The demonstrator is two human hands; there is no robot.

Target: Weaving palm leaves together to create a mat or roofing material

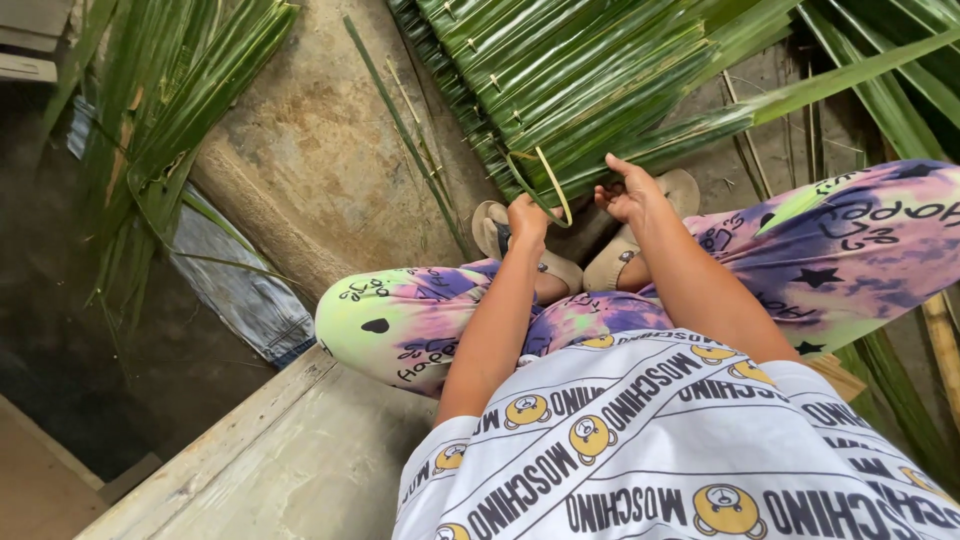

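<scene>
A woven panel of folded green palm leaves [590, 80] lies on the ground in front of my knees. My left hand [526, 218] is closed on a thin green leaf strip [545, 185] that curls in a loop at the panel's near edge. My right hand [630, 190] grips the folded leaf ends at that same edge, thumb up. Both forearms reach out over my legs in pastel patterned trousers [400, 320]. My feet in beige sandals [500, 235] rest just under the panel's edge.
Loose long palm fronds [160, 110] hang at the left over a concrete floor. A log [260, 220] and blue cloth [240, 290] lie left of my knee. I sit on a wooden plank bench [270, 460]. More leaves [890, 90] spread at the right.
</scene>
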